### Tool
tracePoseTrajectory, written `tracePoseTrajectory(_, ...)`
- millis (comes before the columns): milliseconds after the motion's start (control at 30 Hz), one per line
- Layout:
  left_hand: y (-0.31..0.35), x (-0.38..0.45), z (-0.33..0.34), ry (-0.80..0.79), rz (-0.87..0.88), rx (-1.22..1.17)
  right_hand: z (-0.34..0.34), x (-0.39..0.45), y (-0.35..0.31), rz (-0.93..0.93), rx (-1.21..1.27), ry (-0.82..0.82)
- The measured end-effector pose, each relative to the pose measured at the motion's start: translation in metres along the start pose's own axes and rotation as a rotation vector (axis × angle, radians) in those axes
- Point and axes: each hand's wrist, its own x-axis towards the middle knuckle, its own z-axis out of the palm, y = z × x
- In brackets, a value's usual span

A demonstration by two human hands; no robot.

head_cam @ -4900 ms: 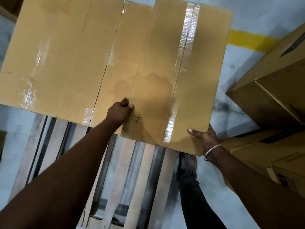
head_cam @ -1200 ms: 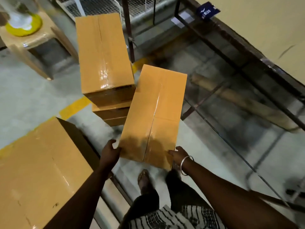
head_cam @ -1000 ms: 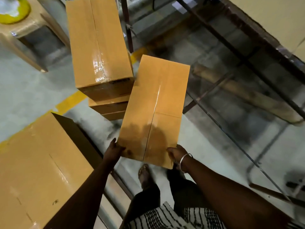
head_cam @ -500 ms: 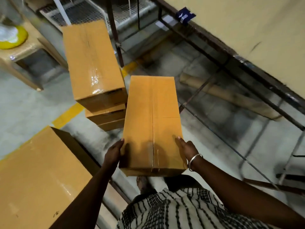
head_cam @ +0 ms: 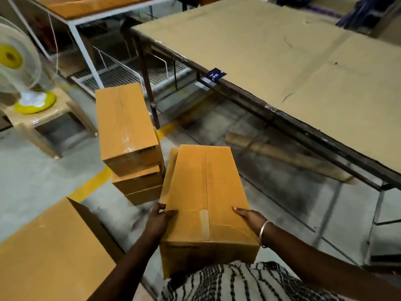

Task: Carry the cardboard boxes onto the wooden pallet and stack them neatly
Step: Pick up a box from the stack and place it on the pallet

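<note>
I hold a long taped cardboard box (head_cam: 206,196) lifted against my chest, its near end low in the view. My left hand (head_cam: 159,220) grips its left side with the thumb on top. My right hand (head_cam: 249,218), with a metal bangle on the wrist, grips its right side. A stack of three similar boxes (head_cam: 128,135) stands on the floor just left of and beyond the held box. A large cardboard box (head_cam: 50,253) fills the lower left corner. The wooden pallet is out of view.
A long table covered with cardboard sheet (head_cam: 293,68) runs along the right, dark metal frame beneath. A cardboard tube (head_cam: 282,157) lies under it. A white and yellow fan (head_cam: 19,70) stands on a plastic stool (head_cam: 43,122) at left. A yellow floor line (head_cam: 93,183) crosses.
The box has risen off the floor and come closer to my chest. My view has tilted up, showing the table top and the fan.
</note>
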Motion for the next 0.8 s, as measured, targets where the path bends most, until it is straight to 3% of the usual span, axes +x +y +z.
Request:
tracePoseTrajectory(267, -0.007, -0.079, 0.070, 0.110, 0.036, -0.090, -0.077, -0.023, 0.035, -0.112, 0.004, -0.134)
tracePoseTrajectory(500, -0.069, -0.152, 0.139, 0.189, 0.074, -0.170, -0.165, -0.066, 0.051, -0.242, -0.101, -0.268)
tracePoseTrajectory(800, -0.126, -0.329, 0.156, 0.482, 0.041, -0.309, -0.151, -0.146, 0.088, -0.273, -0.287, -0.493)
